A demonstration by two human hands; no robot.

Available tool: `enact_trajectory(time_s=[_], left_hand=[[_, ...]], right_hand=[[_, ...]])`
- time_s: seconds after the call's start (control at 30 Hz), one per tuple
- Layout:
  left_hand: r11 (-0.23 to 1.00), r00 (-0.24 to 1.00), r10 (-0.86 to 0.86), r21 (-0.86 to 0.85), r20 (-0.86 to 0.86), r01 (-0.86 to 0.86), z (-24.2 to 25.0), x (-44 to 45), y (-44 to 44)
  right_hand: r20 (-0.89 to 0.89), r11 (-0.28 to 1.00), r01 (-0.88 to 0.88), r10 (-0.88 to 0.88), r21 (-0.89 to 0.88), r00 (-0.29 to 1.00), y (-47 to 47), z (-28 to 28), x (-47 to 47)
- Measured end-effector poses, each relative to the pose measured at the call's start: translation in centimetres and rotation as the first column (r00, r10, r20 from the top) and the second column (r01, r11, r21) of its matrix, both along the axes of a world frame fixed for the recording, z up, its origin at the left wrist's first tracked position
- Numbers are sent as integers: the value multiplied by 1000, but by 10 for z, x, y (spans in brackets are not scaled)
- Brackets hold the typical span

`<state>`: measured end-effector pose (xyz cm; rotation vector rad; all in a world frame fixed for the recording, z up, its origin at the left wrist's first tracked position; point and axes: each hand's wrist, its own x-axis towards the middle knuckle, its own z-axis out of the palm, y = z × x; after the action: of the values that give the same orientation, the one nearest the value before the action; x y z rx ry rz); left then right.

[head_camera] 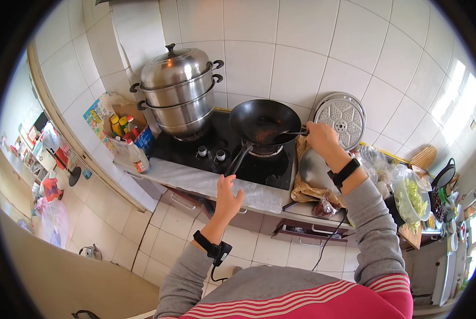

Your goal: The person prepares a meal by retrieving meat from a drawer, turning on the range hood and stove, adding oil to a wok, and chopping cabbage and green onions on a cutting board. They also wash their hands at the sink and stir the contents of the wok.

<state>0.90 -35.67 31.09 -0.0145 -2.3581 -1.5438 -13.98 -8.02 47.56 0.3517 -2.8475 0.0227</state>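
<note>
A black wok (pixel 244 115) sits tilted over the right burner (pixel 266 150) of a black glass gas stove (pixel 258 171). Reddish-brown bits of food (pixel 263 136) lie in its bottom. My right hand (pixel 323 139) grips the handle of a cooking utensil (pixel 293 132) whose head reaches into the wok; its exact shape is unclear. The wok's long handle (pixel 240 157) points toward me. Just at its end, my left hand (pixel 228 199) has its fingers and thumb apart, not wrapped around the handle.
Left of the wok stands a stacked steel steamer (pixel 180 91). A bottle (pixel 137 157) and a box of condiments (pixel 122 127) are at the counter's left end. To the right are a metal lid (pixel 315 169), a perforated steamer plate (pixel 341 123) and a bowl of chopped greens (pixel 411 199). Below, a drawer (pixel 309 233) sticks out.
</note>
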Motion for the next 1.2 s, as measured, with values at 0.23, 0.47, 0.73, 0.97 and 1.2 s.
enact_trajectory(time_s=[0.23, 0.47, 0.73, 0.97, 1.2], left_hand=[[999, 1000, -16, -52, -13, 15, -3, 0, -1], [999, 1000, -24, -36, -20, 23, -4, 1, 1], [999, 1000, -19, -26, 18, 20, 2, 6, 0], [997, 1000, -18, -78, -25, 16, -9, 5, -3], [998, 1000, -17, -63, -8, 16, -8, 3, -4]], right_hand=[[-29, 992, 15, -19, -124, 999, -13, -23, -2], [-9, 971, -170, 171, -170, 985, -36, -3, 25], [-85, 975, -62, 44, -213, 995, -69, -31, -6], [-116, 897, -76, 27, -436, 993, -89, -53, -10], [-164, 904, -84, 16, -420, 986, -75, -55, -9]])
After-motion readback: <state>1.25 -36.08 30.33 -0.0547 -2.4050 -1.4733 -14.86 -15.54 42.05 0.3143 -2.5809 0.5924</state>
